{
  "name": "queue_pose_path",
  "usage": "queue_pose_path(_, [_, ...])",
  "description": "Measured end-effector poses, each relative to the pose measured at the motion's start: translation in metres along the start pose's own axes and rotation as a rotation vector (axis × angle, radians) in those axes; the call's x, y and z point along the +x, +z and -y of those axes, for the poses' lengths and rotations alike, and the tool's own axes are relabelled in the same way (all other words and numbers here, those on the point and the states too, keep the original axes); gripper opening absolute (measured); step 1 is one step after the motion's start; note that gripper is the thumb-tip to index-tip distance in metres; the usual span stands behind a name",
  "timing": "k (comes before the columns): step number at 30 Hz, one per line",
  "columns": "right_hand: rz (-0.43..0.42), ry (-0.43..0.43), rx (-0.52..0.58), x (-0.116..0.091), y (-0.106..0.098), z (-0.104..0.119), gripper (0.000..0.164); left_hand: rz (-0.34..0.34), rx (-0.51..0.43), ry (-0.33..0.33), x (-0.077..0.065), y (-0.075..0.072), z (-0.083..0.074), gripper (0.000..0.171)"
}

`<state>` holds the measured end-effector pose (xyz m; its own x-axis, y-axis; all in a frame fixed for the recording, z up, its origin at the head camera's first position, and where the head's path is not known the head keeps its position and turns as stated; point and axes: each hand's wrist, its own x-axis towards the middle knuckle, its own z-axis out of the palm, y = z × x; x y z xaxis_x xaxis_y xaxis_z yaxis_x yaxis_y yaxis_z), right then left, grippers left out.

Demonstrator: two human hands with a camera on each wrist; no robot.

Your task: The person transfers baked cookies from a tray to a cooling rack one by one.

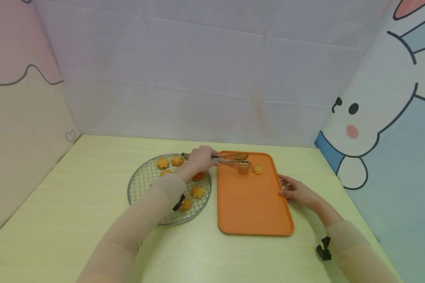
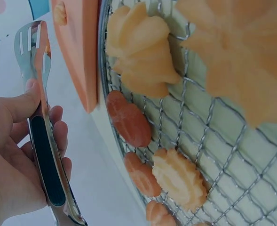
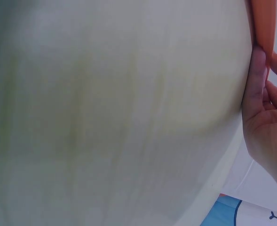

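Metal tongs (image 2: 46,136) with a black grip and slotted ends are held in my left hand (image 1: 199,161). Their ends reach over the upper left of the orange tray (image 1: 251,208); no cookie shows clearly between them. A swirled cookie (image 1: 257,169) lies on the tray just right of the tong ends. At the tray's right edge, my right hand (image 1: 299,192) grips the rim between thumb and fingers, as the right wrist view (image 3: 267,108) of that hand also shows. Left of the tray, a round wire rack (image 1: 140,184) bears several cookies, such as a flower-shaped cookie (image 1: 198,192), partly hidden by my left arm.
Both the rack and the tray rest on a pale wooden table (image 1: 74,204). A whitish cloth wall (image 1: 198,78) rises behind it, with a cartoon-printed panel (image 1: 393,157) on the right. Reddish-brown cookies (image 2: 129,120) lie near the rack's rim.
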<state>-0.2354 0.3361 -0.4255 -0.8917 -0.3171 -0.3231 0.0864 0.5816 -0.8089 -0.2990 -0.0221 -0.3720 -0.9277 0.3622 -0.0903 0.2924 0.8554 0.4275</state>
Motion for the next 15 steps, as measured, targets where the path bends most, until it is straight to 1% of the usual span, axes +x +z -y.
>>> queue_pose_path(9, [0.005, 0.008, -0.002, 0.000, 0.000, 0.001, 0.070, -0.016, 0.002, -0.001, -0.008, -0.012, 0.001, 0.046])
queue_pose_path(15, [0.004, 0.010, -0.007, -0.001, -0.001, 0.001, 0.070, -0.031, 0.008, 0.022, -0.017, -0.023, 0.000, 0.046])
